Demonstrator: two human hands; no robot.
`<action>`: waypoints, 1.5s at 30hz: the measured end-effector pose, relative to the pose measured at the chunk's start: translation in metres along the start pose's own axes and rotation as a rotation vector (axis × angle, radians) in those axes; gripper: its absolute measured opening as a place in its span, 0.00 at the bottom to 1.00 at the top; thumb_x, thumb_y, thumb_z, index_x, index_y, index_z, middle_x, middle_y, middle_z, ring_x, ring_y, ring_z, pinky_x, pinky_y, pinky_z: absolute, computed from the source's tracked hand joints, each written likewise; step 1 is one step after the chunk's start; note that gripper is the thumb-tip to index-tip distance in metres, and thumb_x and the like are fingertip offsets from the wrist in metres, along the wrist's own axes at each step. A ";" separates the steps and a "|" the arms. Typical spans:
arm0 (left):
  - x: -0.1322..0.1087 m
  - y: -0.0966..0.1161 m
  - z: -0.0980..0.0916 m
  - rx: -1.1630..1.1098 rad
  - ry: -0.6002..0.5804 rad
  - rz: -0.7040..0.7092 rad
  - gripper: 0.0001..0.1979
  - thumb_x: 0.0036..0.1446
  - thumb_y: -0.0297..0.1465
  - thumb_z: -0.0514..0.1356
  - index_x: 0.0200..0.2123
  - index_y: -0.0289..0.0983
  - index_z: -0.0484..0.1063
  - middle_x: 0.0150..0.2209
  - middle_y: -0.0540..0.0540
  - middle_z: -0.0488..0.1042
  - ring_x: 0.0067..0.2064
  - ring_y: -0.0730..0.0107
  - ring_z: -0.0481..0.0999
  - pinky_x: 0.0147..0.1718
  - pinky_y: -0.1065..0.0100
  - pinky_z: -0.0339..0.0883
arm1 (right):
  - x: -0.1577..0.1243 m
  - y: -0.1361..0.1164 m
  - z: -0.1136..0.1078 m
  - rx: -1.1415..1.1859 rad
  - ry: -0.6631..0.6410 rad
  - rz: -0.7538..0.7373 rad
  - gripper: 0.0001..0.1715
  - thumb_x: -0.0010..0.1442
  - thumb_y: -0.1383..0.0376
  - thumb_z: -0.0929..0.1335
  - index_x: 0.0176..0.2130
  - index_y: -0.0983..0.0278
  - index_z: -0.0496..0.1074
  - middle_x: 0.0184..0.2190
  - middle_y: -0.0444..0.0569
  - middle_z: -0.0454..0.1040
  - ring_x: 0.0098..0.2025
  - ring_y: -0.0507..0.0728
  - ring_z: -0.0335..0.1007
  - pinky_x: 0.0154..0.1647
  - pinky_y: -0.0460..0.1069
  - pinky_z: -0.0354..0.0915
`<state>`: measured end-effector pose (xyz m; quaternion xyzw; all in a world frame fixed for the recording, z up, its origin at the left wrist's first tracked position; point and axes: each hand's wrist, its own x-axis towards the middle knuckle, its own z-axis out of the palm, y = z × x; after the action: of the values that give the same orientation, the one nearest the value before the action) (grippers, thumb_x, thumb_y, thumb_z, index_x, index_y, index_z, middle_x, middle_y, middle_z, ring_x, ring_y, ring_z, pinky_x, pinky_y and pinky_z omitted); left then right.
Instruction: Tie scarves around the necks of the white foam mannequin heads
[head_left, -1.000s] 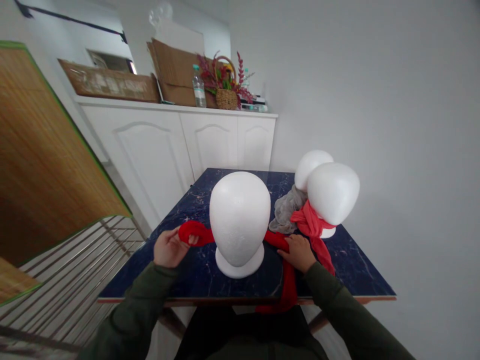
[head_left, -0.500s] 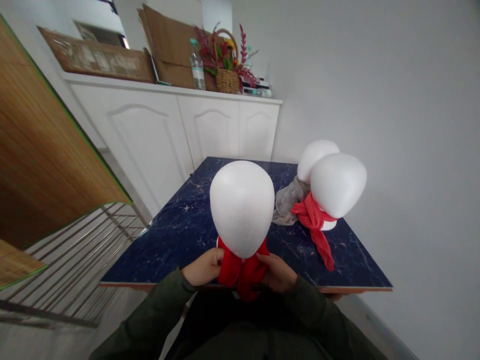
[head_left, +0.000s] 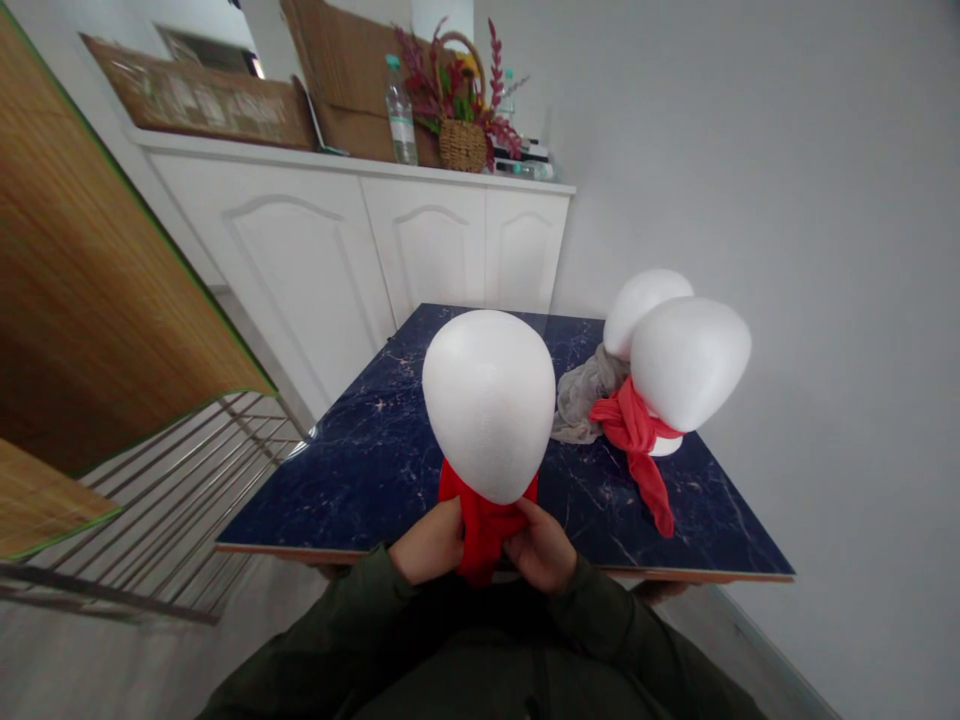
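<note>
Both hands, the left hand (head_left: 433,543) and the right hand (head_left: 544,548), grasp one bright red scarf (head_left: 481,525), thumbs toward its front; several fingertips are hidden. The scarf looks soft, opaque and bunched into folds. It lies around the neck of the near foam mannequin head (head_left: 489,400), just beyond the hands, and a gathered length hangs between them. Three white, smooth, egg-shaped heads are in view, all on one dark blue marbled table (head_left: 360,470). Beyond the right hand and to its right stand the other two, a front head (head_left: 688,360) and a partly covered rear head (head_left: 645,300). Two more scarves lie on that side: one coral-red scarf (head_left: 634,425), knotted around the front head's neck with a tail on the table, and one crinkled gray scarf (head_left: 581,400) beside it. Far beyond both hands, one wicker basket (head_left: 463,146) of flowers tops a white cabinet (head_left: 300,250).
</note>
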<state>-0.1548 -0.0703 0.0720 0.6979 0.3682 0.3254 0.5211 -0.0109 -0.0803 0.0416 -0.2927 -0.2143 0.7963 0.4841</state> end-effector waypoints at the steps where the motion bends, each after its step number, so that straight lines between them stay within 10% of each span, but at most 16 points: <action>1: 0.000 -0.002 0.003 -0.011 0.000 0.020 0.20 0.41 0.27 0.61 0.42 0.39 0.72 0.43 0.45 0.73 0.46 0.59 0.69 0.49 0.61 0.60 | -0.002 0.002 0.001 -0.045 0.008 -0.027 0.12 0.53 0.59 0.64 0.35 0.65 0.67 0.37 0.51 0.72 0.40 0.57 0.68 0.36 0.50 0.66; 7: -0.001 -0.020 0.008 0.020 0.106 -0.012 0.14 0.47 0.26 0.55 0.38 0.38 0.73 0.40 0.45 0.74 0.46 0.58 0.69 0.48 0.60 0.61 | -0.011 0.013 -0.016 -0.322 0.043 -0.253 0.17 0.51 0.55 0.61 0.37 0.62 0.66 0.42 0.50 0.69 0.42 0.57 0.66 0.37 0.51 0.64; 20: -0.002 -0.013 0.016 -0.135 0.237 -0.076 0.13 0.43 0.26 0.59 0.36 0.34 0.71 0.38 0.43 0.74 0.41 0.59 0.71 0.46 0.59 0.62 | -0.018 0.000 0.002 -1.937 0.146 -0.423 0.16 0.52 0.55 0.63 0.29 0.66 0.68 0.27 0.52 0.71 0.29 0.57 0.68 0.27 0.48 0.56; 28: -0.008 -0.007 -0.033 -0.113 0.207 -0.274 0.15 0.43 0.32 0.62 0.36 0.35 0.65 0.25 0.50 0.71 0.22 0.73 0.68 0.19 0.72 0.62 | -0.010 -0.016 -0.023 -2.084 0.280 -0.415 0.09 0.53 0.68 0.59 0.29 0.64 0.68 0.27 0.49 0.71 0.30 0.55 0.68 0.29 0.46 0.54; 36: -0.015 -0.009 -0.120 -0.287 0.324 -0.232 0.16 0.38 0.30 0.65 0.33 0.34 0.67 0.26 0.48 0.74 0.22 0.74 0.70 0.20 0.76 0.60 | 0.002 -0.059 -0.051 -2.018 0.487 -0.430 0.09 0.54 0.69 0.59 0.30 0.63 0.67 0.28 0.47 0.71 0.32 0.54 0.66 0.31 0.46 0.54; 45: 0.000 -0.042 -0.077 -0.298 0.297 -0.299 0.21 0.40 0.31 0.64 0.41 0.33 0.70 0.31 0.44 0.76 0.30 0.64 0.74 0.32 0.66 0.67 | 0.025 -0.036 -0.056 -1.986 0.393 -0.487 0.24 0.52 0.69 0.60 0.49 0.68 0.65 0.52 0.56 0.62 0.55 0.62 0.52 0.56 0.56 0.46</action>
<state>-0.2269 -0.0252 0.0502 0.4956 0.4877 0.3945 0.6008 0.0412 -0.0388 0.0165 -0.6329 -0.7438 0.0803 0.1992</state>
